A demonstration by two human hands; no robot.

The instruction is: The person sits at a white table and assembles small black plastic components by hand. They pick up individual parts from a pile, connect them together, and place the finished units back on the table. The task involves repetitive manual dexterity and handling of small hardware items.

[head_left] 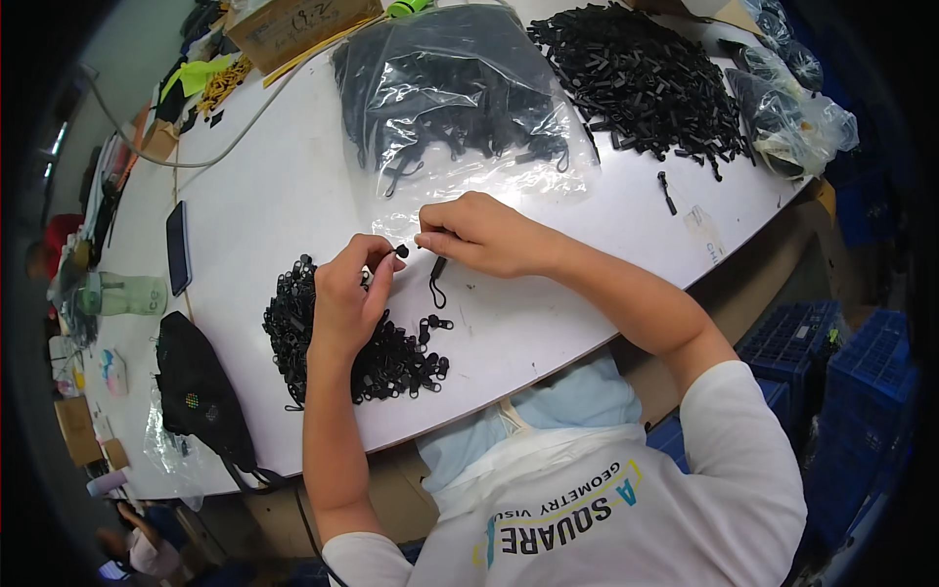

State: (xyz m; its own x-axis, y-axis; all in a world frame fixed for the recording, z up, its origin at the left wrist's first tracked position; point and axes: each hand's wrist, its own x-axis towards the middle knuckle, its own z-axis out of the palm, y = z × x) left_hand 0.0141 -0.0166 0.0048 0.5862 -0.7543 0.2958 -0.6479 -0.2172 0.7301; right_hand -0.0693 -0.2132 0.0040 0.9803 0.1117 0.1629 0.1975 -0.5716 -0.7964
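Both grips were pinched shut over the white tabletop: the left hand nipped a small black slider between thumb and forefinger, and the right hand held a black looped cord pull that dangled below its fingers. Hands met just right of the pile of black sliders. Beyond that pile lay a clear bag of black cords, a heap of black plastic pieces and, to its left, a dark phone.
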